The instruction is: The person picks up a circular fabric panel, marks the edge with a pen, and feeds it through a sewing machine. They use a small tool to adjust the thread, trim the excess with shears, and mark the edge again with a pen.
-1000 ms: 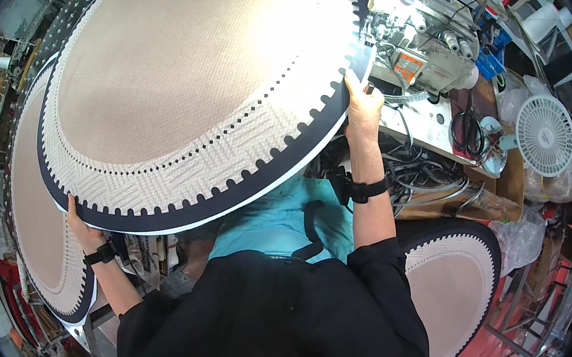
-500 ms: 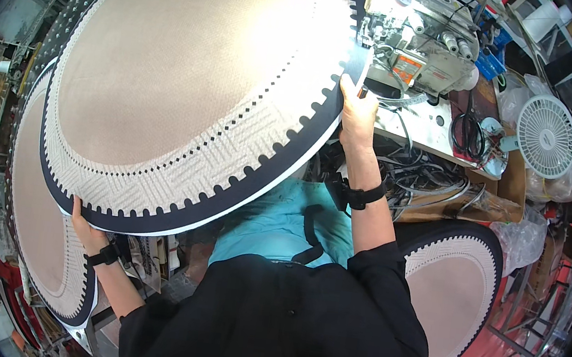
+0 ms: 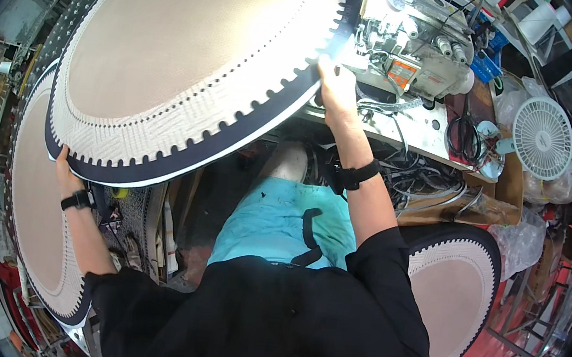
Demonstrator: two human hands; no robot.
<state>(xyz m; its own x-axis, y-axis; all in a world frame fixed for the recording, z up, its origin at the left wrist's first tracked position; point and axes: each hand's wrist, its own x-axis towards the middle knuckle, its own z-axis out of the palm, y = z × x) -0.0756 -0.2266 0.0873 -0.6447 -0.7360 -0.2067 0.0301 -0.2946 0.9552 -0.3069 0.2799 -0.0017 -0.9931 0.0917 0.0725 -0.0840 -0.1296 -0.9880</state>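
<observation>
A large round mat point(image 3: 180, 51) with a beige middle, a pale patterned ring and a dark scalloped border fills the upper left. My left hand point(image 3: 67, 177) grips its near left edge, thumb on top and the other fingers hidden beneath. At the right edge my right hand point(image 3: 338, 92) is closed on the same border, close to a sewing machine point(image 3: 422, 59). The mat's far side runs out of view. Partly under it, at the left, lies another round mat point(image 3: 42, 213) of the same pattern.
A third round mat point(image 3: 454, 292) rests at my right. On the machine table point(image 3: 424, 128) stand a white fan point(image 3: 543, 137) and black scissors point(image 3: 464, 136). Tangled strips point(image 3: 421, 184) fill a cardboard box point(image 3: 489, 210) beneath. Studded dark panelling point(image 3: 68, 34) rises behind the mats.
The held mat has moved away from me, and its near edge sits farther from my lap. Both hands went with it, drifting slightly left. More floor and one leg show below.
</observation>
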